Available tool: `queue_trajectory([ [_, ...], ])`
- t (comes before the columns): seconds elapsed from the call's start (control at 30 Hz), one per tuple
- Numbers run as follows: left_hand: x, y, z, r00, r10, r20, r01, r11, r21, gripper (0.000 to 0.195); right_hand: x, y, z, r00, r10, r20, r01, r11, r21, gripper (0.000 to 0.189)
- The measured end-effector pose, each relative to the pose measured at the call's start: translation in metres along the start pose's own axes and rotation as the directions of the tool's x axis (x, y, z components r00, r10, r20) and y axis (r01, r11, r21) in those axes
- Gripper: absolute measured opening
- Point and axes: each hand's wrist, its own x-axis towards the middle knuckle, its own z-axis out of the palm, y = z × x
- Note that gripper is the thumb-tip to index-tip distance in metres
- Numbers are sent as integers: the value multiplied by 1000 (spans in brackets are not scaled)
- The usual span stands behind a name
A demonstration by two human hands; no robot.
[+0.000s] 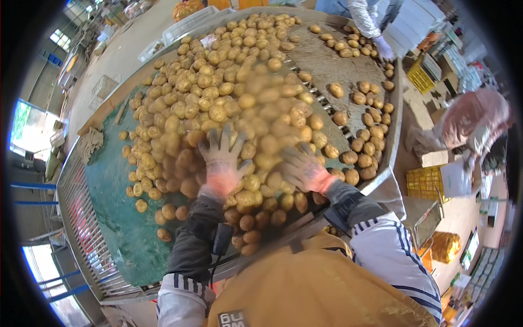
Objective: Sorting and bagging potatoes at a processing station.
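Observation:
My left hand [224, 157], in a grey and pink work glove, lies palm down on the heap of potatoes [204, 94] with its fingers spread. To its right, my right hand [303, 168] in a matching glove rests on the same heap near the table's front edge, fingers apart and slightly blurred. Neither hand holds a potato. Potatoes lie between the hands, and several more [249, 229] lie close to my body. Part of the view near the middle is hazy.
A green mat [110, 196] covers the left of the sorting table, beside a metal bar grate [88, 241]. A crumpled cloth [90, 144] lies at the rim. Across the table, a co-worker's gloved hand [384, 48] touches the far edge. Yellow crates [425, 182] stand to the right near another person.

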Motion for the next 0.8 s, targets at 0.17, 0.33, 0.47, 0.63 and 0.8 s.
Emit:
queue_trajectory([
  [0.17,58,-25,8,996,26,91,-27,1000,9,87,-10,79,-7,947,319,45,-321,926,196,36],
  [0.33,120,-72,50,999,-42,-17,44,994,98,74,-39,200,11,942,333,-47,-328,940,94,34],
  [0.47,136,-63,56,986,-160,-35,163,984,74,68,-31,253,-13,690,719,83,-352,233,907,31],
  [0.63,102,-5,40,996,44,80,-54,989,138,65,-61,266,-14,488,867,96,-297,62,953,27],
  [0.8,56,35,24,971,134,200,-100,980,-175,58,-23,246,-9,594,803,52,-587,389,710,42],
])
